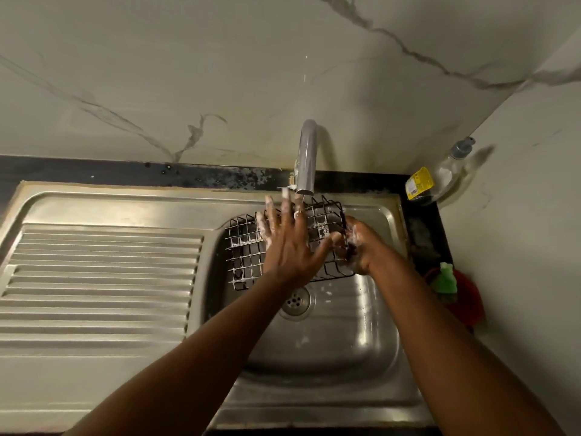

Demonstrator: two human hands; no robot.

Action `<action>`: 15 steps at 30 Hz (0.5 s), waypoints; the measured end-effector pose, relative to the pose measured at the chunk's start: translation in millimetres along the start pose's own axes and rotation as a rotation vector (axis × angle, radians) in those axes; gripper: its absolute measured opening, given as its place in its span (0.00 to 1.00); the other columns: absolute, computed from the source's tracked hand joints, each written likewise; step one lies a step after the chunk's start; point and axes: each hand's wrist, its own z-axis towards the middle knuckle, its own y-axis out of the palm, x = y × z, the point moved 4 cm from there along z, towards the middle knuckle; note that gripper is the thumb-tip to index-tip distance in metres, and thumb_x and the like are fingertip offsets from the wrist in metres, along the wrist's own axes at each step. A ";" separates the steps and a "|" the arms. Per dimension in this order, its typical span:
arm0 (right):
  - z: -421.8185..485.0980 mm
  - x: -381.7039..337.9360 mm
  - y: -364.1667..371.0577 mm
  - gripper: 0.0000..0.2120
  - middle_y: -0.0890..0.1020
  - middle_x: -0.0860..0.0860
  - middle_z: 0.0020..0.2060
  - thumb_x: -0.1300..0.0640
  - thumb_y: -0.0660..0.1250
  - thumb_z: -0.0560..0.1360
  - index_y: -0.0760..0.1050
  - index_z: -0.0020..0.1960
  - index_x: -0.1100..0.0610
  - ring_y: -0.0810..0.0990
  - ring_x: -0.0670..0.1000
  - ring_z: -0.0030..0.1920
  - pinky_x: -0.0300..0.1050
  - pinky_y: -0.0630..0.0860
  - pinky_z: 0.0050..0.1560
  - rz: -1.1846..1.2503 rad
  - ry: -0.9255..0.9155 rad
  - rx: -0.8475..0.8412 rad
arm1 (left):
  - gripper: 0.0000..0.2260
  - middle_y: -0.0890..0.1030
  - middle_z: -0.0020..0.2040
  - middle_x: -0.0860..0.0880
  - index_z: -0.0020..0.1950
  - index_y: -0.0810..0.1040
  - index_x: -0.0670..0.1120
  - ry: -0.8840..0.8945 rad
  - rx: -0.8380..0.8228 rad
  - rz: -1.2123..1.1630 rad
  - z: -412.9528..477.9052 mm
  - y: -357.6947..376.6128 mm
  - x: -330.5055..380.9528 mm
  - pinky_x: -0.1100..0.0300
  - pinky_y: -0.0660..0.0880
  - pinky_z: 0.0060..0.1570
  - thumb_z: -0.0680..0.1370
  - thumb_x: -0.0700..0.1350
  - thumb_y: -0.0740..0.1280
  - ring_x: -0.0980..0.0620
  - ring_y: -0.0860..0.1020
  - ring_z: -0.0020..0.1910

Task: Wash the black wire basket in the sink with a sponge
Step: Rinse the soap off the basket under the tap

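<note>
Holding the basket (248, 247) up over the sink (345, 341) bowl, clear of the drain (295, 300) and just under the tap (306, 158) mouth, seemingly for letting suds drop straight into the bowl. Gripping its right end with the right hand (361, 247), fingers curling round the wires, likely for steadying it and presenting a meshed face upward. Laying the left hand (289, 247) flat across that face, fingers straight and spread apart, with foam on the tips, probably rubbing the wires with the bare palm. Not holding a sponge in either hand, as far as can be told. Leaving a green lump (445, 278), perhaps the sponge, well off to the right on a red dish (468, 303).

Looking black, thin-wired and square-meshed, with bent loops along the edges. Carrying white lather on the left wires and cross-joints, so judging it soaped and now going into the rinse. Unable to tell running water from a dry spout.
</note>
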 end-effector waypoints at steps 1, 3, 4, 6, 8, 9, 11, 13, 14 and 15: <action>-0.1 3.8 -2.2 0.20 0.80 0.48 0.30 0.36 0.66 0.78 0.82 0.45 0.53 0.74 0.45 0.25 0.37 0.68 0.28 0.033 0.020 -0.001 | 0.43 0.33 0.84 0.42 0.86 0.36 0.48 0.045 -0.029 0.018 -1.4 5.1 3.4 0.34 0.31 0.78 0.81 0.73 0.46 0.41 0.31 0.83; 3.1 11.8 -4.8 0.18 0.79 0.47 0.29 0.38 0.68 0.77 0.80 0.42 0.52 0.73 0.45 0.25 0.37 0.68 0.29 0.065 0.045 0.005 | 0.39 0.35 0.85 0.41 0.86 0.39 0.46 0.157 -0.058 0.052 -5.0 12.1 14.7 0.33 0.38 0.80 0.84 0.69 0.44 0.43 0.33 0.84; 4.8 15.8 -6.0 0.18 0.79 0.48 0.28 0.38 0.68 0.77 0.79 0.41 0.52 0.73 0.45 0.25 0.37 0.68 0.29 0.077 0.039 0.012 | 0.36 0.37 0.85 0.41 0.87 0.42 0.45 0.244 -0.071 0.057 -7.2 15.2 22.1 0.33 0.41 0.80 0.86 0.65 0.43 0.43 0.35 0.84; 5.4 22.2 -7.6 0.19 0.81 0.49 0.29 0.37 0.67 0.78 0.79 0.42 0.53 0.76 0.47 0.27 0.37 0.71 0.28 0.110 0.008 0.029 | 0.30 0.43 0.86 0.42 0.86 0.53 0.44 0.432 -0.115 0.038 -8.9 19.7 33.8 0.34 0.44 0.81 0.87 0.59 0.44 0.44 0.39 0.85; 4.3 29.8 -9.5 0.21 0.83 0.49 0.33 0.35 0.64 0.78 0.80 0.44 0.53 0.80 0.48 0.34 0.38 0.74 0.35 0.157 -0.009 0.028 | 0.27 0.49 0.87 0.45 0.85 0.58 0.46 0.580 -0.146 0.040 -6.2 20.9 35.2 0.36 0.45 0.82 0.88 0.56 0.48 0.48 0.41 0.86; 3.8 32.7 -10.1 0.21 0.84 0.50 0.35 0.35 0.65 0.78 0.82 0.45 0.52 0.80 0.49 0.38 0.39 0.73 0.40 0.180 -0.001 0.031 | 0.27 0.49 0.87 0.46 0.86 0.56 0.46 0.612 -0.158 0.033 -4.0 20.9 30.9 0.37 0.46 0.82 0.88 0.55 0.49 0.50 0.42 0.86; 3.4 36.9 -13.1 0.22 0.83 0.52 0.36 0.34 0.69 0.75 0.83 0.46 0.53 0.78 0.49 0.38 0.41 0.72 0.41 0.191 0.022 0.051 | 0.28 0.48 0.87 0.49 0.87 0.51 0.50 0.569 -0.174 0.015 1.8 19.0 11.6 0.38 0.49 0.82 0.88 0.57 0.49 0.51 0.42 0.86; 4.2 37.9 -17.4 0.25 0.82 0.51 0.35 0.32 0.73 0.70 0.82 0.49 0.55 0.75 0.50 0.37 0.42 0.70 0.36 0.164 0.027 0.066 | 0.29 0.45 0.87 0.50 0.87 0.48 0.56 0.415 -0.170 0.005 6.1 14.3 -18.4 0.35 0.48 0.82 0.87 0.62 0.48 0.50 0.42 0.86; 4.3 37.5 -19.5 0.28 0.82 0.51 0.36 0.32 0.75 0.66 0.82 0.52 0.55 0.75 0.51 0.37 0.42 0.70 0.36 0.147 0.025 0.061 | 0.29 0.43 0.87 0.51 0.86 0.47 0.59 0.317 -0.157 0.009 7.2 12.2 -36.8 0.33 0.47 0.81 0.87 0.64 0.48 0.49 0.41 0.85; 4.4 36.4 -21.2 0.31 0.81 0.51 0.37 0.32 0.78 0.62 0.82 0.53 0.55 0.74 0.52 0.37 0.42 0.70 0.36 0.143 0.025 0.054 | 0.29 0.42 0.87 0.52 0.86 0.46 0.61 0.212 -0.144 0.023 7.9 9.7 -55.0 0.31 0.45 0.81 0.86 0.66 0.48 0.49 0.40 0.85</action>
